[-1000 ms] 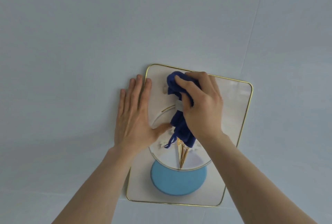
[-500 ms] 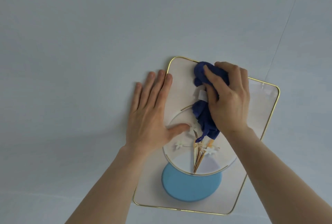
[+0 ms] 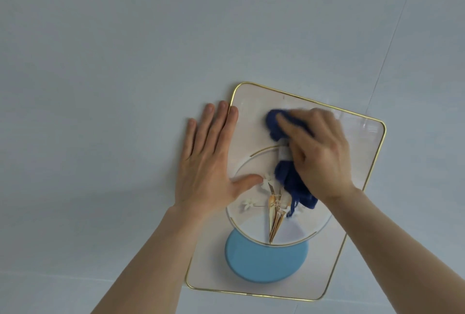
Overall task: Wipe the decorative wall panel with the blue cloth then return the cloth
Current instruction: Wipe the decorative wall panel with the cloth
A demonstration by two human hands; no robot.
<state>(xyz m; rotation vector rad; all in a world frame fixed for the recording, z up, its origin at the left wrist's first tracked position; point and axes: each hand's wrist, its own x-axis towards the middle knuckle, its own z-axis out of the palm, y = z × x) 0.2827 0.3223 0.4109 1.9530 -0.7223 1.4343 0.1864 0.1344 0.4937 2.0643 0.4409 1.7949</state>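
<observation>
1. Head view: the panel (image 3: pixel 352 162) hangs tilted on a pale wall (image 3: pixel 125 62), a gold rim running round its rounded corners.
2. The right hand (image 3: pixel 319 155) is clenched on the cloth (image 3: pixel 289 178), pressing it flat against the upper middle of the panel.
3. A dark blue bunch of cloth pokes out past the fingertips (image 3: pixel 284 122) at the top; the rest trails down below the palm, over the panel's gold-ringed circle (image 3: pixel 314 228).
4. A small white tag (image 3: pixel 283 154) on the cloth shows between those two bunches.
5. The right hand is blurred, so the finer detail of the grasp is hard to read.
6. The left hand (image 3: pixel 208 162) lies flat and spread, holding nothing, straddling the panel's left rim: fingers mostly up on the wall, thumb (image 3: pixel 247 180) on the panel inside the circle.
7. White flowers (image 3: pixel 249 204) and gold stems (image 3: pixel 274 220) sit between the two hands.
8. A light blue disc (image 3: pixel 264 263) sits at the panel's lower end, partly under the circle, clear of both hands.
</observation>
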